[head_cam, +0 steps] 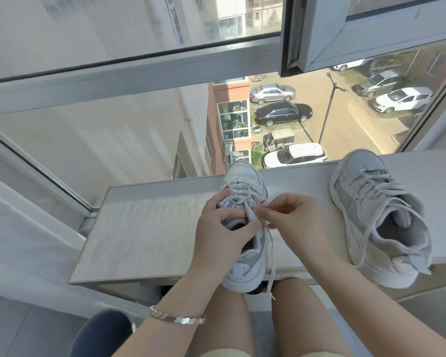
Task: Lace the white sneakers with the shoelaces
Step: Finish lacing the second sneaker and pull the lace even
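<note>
While the left hand (216, 233) gripped the partly laced sneaker (242, 176) by its tongue on the counter (144, 228), the right hand (294, 220) pinched its shoelace (270, 253), whose end dangled over the near edge. A second sneaker (358, 184) stood well apart to the right, its heel logo unreadable.

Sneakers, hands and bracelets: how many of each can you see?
Sneakers: 2, the held sneaker and the right sneaker
Hands: 2, the left hand gripping the held sneaker, the right hand pinching its shoelace
Bracelets: 1, the bracelet
Total: 5
</note>
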Demonstrator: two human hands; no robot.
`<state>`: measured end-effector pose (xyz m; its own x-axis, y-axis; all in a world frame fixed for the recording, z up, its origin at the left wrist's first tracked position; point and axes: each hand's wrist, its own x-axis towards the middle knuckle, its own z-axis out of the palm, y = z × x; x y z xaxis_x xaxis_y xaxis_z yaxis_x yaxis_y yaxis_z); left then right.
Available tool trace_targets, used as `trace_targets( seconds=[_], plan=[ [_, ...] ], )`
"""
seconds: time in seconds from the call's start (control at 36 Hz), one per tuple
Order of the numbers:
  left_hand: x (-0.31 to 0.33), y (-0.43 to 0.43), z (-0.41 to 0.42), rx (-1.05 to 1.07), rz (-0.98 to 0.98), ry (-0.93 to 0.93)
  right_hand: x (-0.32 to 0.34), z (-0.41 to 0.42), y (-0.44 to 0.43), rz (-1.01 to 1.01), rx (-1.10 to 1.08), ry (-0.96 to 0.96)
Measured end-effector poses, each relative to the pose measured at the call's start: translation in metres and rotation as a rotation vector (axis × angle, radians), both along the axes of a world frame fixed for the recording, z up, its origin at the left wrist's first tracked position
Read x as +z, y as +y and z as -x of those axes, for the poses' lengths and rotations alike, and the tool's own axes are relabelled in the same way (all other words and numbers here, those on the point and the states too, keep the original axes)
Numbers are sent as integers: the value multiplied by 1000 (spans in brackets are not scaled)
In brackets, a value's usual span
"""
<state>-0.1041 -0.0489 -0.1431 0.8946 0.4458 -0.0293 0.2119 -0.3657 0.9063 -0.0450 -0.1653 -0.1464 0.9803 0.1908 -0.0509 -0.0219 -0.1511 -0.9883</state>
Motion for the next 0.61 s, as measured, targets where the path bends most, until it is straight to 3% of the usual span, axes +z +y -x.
trace_targets(
  seconds=[0.11,0.28,0.61],
  plan=[
    [0,0,0,-12,4,-15,-6,8,1,-16,-52,-68],
    [1,5,0,-68,43,-6,-4,4,3,-205,-29,190],
    [4,15,-8,-204,-321,74,-11,24,-1,22,88,-112]
  ],
)
